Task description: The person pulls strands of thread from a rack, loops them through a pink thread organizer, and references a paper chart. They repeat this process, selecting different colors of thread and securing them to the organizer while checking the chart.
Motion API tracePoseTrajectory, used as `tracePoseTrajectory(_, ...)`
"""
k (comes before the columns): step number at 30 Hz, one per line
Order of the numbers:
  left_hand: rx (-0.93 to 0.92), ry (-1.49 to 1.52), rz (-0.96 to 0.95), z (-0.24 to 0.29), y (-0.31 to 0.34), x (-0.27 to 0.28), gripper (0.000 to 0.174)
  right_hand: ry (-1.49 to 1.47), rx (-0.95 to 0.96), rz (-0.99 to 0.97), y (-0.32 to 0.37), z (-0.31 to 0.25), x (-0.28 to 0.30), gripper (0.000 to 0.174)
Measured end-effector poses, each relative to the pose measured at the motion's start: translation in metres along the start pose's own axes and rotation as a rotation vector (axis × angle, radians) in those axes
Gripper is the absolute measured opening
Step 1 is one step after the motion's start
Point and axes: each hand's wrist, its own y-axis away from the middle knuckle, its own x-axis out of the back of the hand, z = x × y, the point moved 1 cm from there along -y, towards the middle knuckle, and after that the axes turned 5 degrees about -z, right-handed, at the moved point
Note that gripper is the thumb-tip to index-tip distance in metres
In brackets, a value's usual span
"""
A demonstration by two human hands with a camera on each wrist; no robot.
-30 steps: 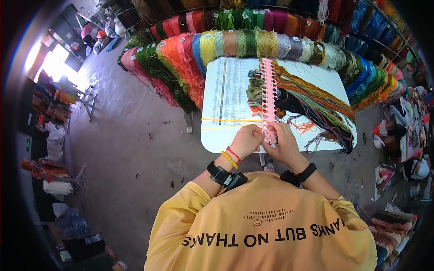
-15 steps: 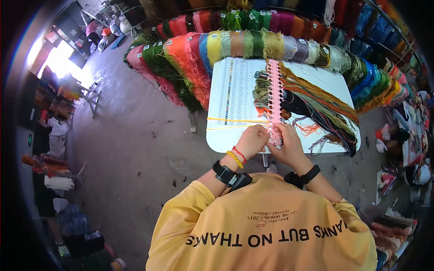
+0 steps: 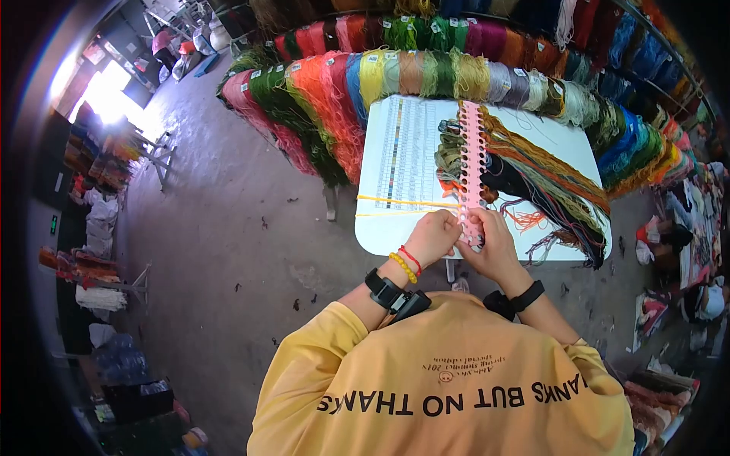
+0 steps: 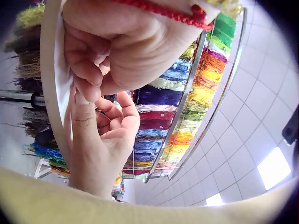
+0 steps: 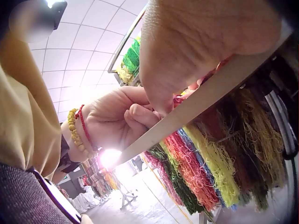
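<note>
A pink strip with holed edges lies on the white table, skeins of thread hanging through its holes. Yellow thread runs in two lines from the table's left edge to the strip's near end. My left hand pinches the thread there with curled fingers, the exact grip partly hidden. Beside it, my right hand holds the strip's near end, thumb close to the left fingertips. The left wrist view shows the fingertips of my left hand and the thumb of my right hand meeting at the table edge.
A printed colour chart lies left of the strip. Long loose threads spread to its right. Racks of coloured skeins stand behind the table, and more yarn bundles hang at the far left.
The whole head view has shifted, so table and hands appear slightly farther right. Both hands remain at the strip's near end, with little visible change in their grip.
</note>
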Motion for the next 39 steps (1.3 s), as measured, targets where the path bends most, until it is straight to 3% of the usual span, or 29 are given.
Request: tracePoseTrajectory(39,0.063,0.032,-0.032,0.0044,0.0002,0.0006,0.020,-0.021,-0.020,-0.047,-0.0012,0.0030,0.0027,0.056)
